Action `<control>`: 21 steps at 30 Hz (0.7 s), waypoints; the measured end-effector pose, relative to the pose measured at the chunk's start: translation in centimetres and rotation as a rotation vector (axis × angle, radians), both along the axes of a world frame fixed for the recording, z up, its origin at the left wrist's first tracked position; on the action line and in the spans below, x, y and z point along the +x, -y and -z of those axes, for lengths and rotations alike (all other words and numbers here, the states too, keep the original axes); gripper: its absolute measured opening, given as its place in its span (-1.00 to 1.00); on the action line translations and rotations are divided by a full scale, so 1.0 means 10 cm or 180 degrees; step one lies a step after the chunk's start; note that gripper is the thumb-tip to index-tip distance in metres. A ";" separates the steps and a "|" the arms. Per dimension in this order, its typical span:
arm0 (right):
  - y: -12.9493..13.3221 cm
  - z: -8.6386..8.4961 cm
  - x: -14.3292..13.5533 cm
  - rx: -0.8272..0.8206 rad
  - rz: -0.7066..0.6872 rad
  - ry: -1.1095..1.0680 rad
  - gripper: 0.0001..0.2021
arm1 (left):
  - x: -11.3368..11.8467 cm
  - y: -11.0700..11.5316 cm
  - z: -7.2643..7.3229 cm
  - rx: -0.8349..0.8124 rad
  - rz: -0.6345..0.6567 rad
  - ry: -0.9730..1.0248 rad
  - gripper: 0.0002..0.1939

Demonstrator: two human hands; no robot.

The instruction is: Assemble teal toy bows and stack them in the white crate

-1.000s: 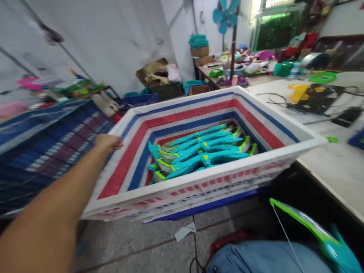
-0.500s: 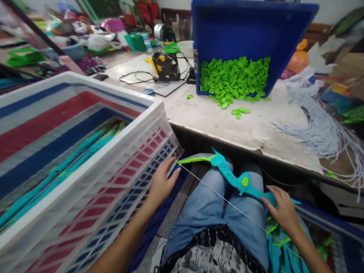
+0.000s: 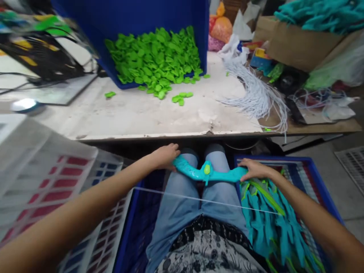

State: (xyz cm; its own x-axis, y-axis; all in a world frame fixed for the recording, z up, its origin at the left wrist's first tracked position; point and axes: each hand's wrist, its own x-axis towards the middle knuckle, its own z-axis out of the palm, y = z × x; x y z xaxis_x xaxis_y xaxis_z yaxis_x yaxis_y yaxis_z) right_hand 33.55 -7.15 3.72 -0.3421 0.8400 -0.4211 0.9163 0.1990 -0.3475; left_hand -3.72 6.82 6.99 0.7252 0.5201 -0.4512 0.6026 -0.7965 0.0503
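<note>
A turquoise plastic toy bow (image 3: 193, 173) with a green badge at its middle lies across my knees. My left hand (image 3: 167, 156) is wrapped round its left part and hides that end. Round the right part of the bow closes my right hand (image 3: 254, 169). A green limb (image 3: 269, 198) slants down from beneath that hand. The thin white bowstring (image 3: 184, 196) runs slackly across my thighs, nearer to me than the bow. More turquoise and green toy bows (image 3: 264, 231) lie in the blue-rimmed crate (image 3: 320, 185) to my right.
A tipped blue bin (image 3: 200, 41) of small green pieces (image 3: 159, 57) stands on the white worktable (image 3: 127, 117). White strings (image 3: 256, 94) hang over the table's front edge. A white slatted crate (image 3: 108, 151) is at left; a cardboard box (image 3: 295, 41) holds turquoise parts.
My view has turned right. My left hand has moved in from the bow's green tip to its turquoise part, and my right hand has closed round the other side. The bow now lies more level.
</note>
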 end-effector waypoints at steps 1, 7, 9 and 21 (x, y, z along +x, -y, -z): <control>0.01 -0.06 -0.06 0.0064 0.0024 0.0138 -0.43 | -0.03 0.01 0.01 -0.0095 -0.0037 0.0025 -0.46; 0.37 -0.36 -0.27 0.0706 -0.0016 0.0634 -0.50 | -0.32 0.33 -0.09 -0.0562 -0.0402 -0.0067 -0.65; 0.55 -0.44 -0.27 0.1205 -0.0148 0.0582 -0.52 | -0.45 0.52 -0.19 -0.0243 -0.0484 0.0113 -0.71; 0.85 -0.82 -0.35 0.2096 -0.0137 0.0367 -0.80 | -0.90 1.22 -0.66 0.0689 -0.1047 0.1360 -0.85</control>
